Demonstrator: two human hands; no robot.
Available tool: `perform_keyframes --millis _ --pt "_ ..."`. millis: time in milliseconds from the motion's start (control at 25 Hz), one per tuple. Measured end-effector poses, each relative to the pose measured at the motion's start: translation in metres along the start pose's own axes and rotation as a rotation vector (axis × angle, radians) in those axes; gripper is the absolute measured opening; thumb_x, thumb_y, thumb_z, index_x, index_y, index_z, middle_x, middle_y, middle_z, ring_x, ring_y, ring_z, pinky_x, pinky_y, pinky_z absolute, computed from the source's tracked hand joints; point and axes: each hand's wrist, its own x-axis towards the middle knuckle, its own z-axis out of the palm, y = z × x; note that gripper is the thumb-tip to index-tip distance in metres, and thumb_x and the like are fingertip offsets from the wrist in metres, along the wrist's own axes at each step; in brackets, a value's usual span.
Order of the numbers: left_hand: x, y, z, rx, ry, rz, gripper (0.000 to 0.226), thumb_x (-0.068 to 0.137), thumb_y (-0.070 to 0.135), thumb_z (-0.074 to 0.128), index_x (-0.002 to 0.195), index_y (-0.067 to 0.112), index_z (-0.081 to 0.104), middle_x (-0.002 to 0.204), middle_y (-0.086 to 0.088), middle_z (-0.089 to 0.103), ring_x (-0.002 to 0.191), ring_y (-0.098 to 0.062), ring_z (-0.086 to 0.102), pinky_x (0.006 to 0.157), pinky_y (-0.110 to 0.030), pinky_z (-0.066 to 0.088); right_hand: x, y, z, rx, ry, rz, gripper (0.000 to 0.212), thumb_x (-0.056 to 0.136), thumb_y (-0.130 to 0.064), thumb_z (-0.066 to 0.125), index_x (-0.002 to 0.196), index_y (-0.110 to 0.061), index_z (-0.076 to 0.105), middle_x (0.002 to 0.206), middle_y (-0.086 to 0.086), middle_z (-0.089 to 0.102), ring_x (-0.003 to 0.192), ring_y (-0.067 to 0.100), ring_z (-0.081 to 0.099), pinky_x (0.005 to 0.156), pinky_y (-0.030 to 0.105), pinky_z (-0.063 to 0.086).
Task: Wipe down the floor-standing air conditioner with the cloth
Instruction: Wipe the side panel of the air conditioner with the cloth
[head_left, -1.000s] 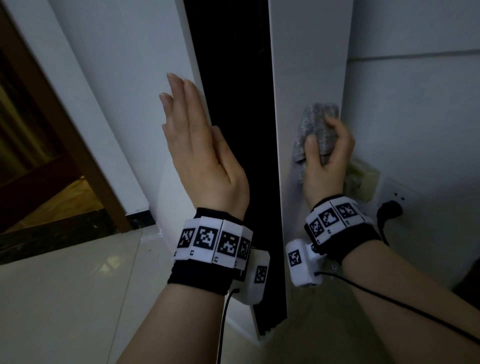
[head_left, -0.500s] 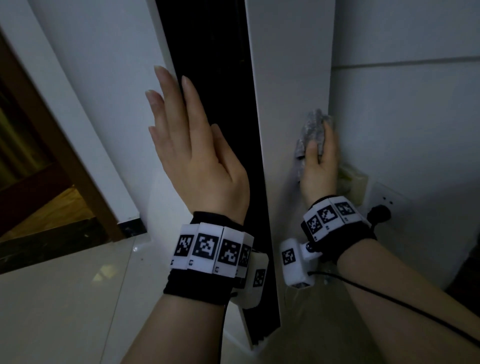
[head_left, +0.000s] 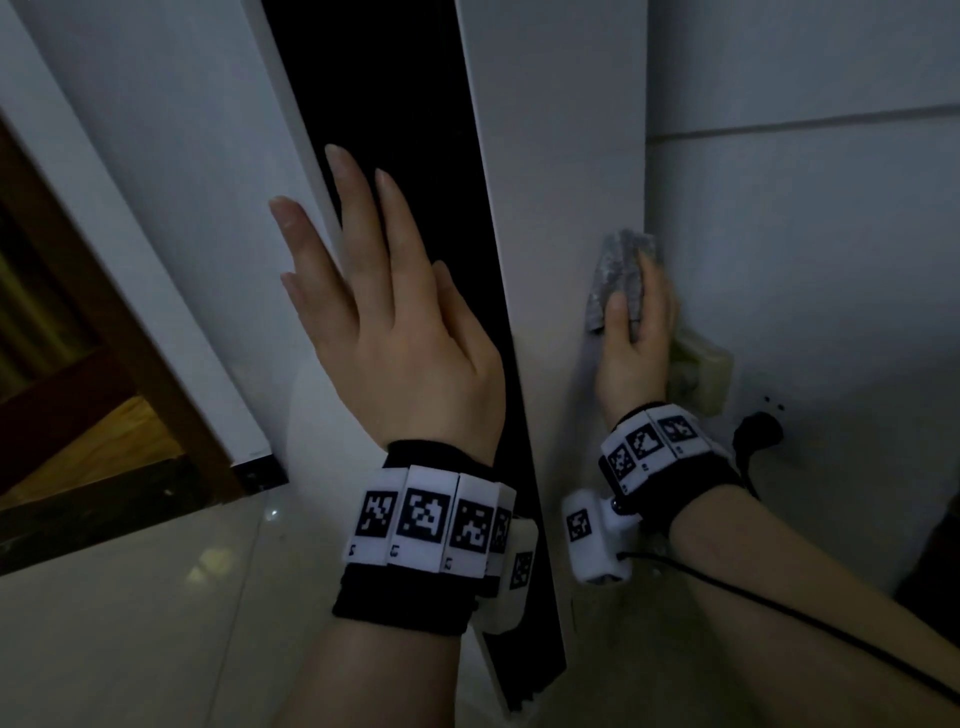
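The floor-standing air conditioner rises through the middle of the head view, white with a black front panel. My right hand presses a grey cloth against its white right side, near the back edge, thumb and fingers lying over the cloth. My left hand is flat with straight fingers against the left front edge, over the black panel. Both wrists wear black bands with white marker tags.
A wall stands close behind the unit on the right, with a beige socket box and a black plug just beyond my right hand. A wooden door frame is at left. Pale floor tiles lie below.
My right hand has slid the cloth toward the rear edge of the unit's side, and its fingers now lie flatter. My left hand stays on the front edge, fingers more spread.
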Motion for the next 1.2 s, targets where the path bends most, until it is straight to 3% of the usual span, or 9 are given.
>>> perform_keyframes --millis 160,280,440,600,760,880,960,1080,1200 --pt "0.001 0.0 0.002 0.0 0.003 0.006 0.047 0.094 0.005 0.044 0.141 0.001 0.038 0.148 -0.021 0.034 0.138 -0.049 0.02 0.112 -0.057 0.021 0.012 0.009 -0.003 -0.032 0.0 0.077 0.046 0.099 -0.019 0.041 0.143 -0.026 0.032 0.154 0.004 0.023 0.142 0.016 0.023 0.117 0.036 0.021" --pt "0.0 -0.002 0.002 0.015 0.0 0.007 0.047 0.094 0.004 0.044 0.14 0.001 0.038 0.148 -0.021 0.034 0.138 -0.049 0.02 0.112 -0.057 0.022 0.004 0.014 -0.004 0.041 -0.006 0.032 0.043 0.098 -0.015 0.044 0.134 -0.037 0.035 0.153 0.002 0.025 0.141 0.015 0.025 0.116 0.035 0.024" --pt "0.001 0.0 0.002 0.002 -0.001 0.009 0.048 0.093 0.003 0.044 0.14 0.0 0.038 0.148 -0.022 0.034 0.138 -0.05 0.02 0.112 -0.056 0.022 0.021 0.019 -0.009 0.013 0.0 0.235 0.045 0.1 -0.021 0.038 0.144 -0.029 0.029 0.154 0.001 0.025 0.141 0.018 0.025 0.117 0.04 0.023" --pt "0.0 0.0 -0.001 -0.023 -0.005 -0.002 0.047 0.092 0.0 0.044 0.139 -0.001 0.039 0.147 -0.023 0.035 0.137 -0.051 0.021 0.111 -0.058 0.023 -0.017 0.019 -0.009 0.06 0.028 0.05 0.035 0.095 -0.02 0.046 0.117 -0.048 0.047 0.147 0.001 0.033 0.133 0.007 0.032 0.108 0.015 0.028" --pt "0.001 0.001 -0.005 -0.084 -0.003 0.003 0.047 0.09 -0.004 0.044 0.137 -0.004 0.039 0.145 -0.027 0.035 0.136 -0.053 0.021 0.111 -0.059 0.023 -0.008 0.014 -0.004 0.139 0.015 0.208 0.03 0.097 -0.021 0.043 0.113 -0.048 0.043 0.151 0.006 0.031 0.137 0.02 0.032 0.115 0.042 0.028" --pt "0.001 0.0 -0.005 -0.11 -0.008 -0.002 0.048 0.09 -0.005 0.043 0.138 -0.004 0.039 0.146 -0.028 0.033 0.138 -0.052 0.019 0.113 -0.058 0.019 -0.03 0.011 0.003 0.085 0.048 0.016 0.03 0.091 -0.029 0.045 0.11 -0.052 0.044 0.146 0.004 0.036 0.134 0.016 0.034 0.112 0.032 0.028" --pt "0.001 -0.002 -0.005 -0.134 0.002 -0.014 0.048 0.09 -0.005 0.043 0.138 -0.004 0.039 0.146 -0.028 0.032 0.138 -0.051 0.019 0.114 -0.057 0.018 -0.025 0.014 0.005 0.065 0.066 -0.019 0.029 0.092 -0.03 0.042 0.116 -0.047 0.043 0.146 0.006 0.035 0.134 0.017 0.034 0.113 0.033 0.027" --pt "0.001 -0.002 -0.006 -0.171 0.01 -0.02 0.048 0.09 -0.006 0.043 0.138 -0.005 0.038 0.146 -0.029 0.032 0.139 -0.05 0.018 0.115 -0.056 0.017 0.011 0.023 -0.004 0.048 0.043 0.199 0.038 0.101 -0.024 0.035 0.139 -0.027 0.036 0.149 0.007 0.033 0.136 0.022 0.033 0.114 0.042 0.027" --pt "0.0 -0.002 -0.006 -0.184 0.01 -0.023 0.049 0.089 -0.008 0.042 0.138 -0.006 0.038 0.146 -0.03 0.031 0.138 -0.051 0.018 0.115 -0.056 0.016 0.002 0.028 -0.006 0.013 0.06 0.206 0.039 0.1 -0.024 0.038 0.139 -0.024 0.037 0.147 0.007 0.033 0.135 0.021 0.034 0.114 0.041 0.028"
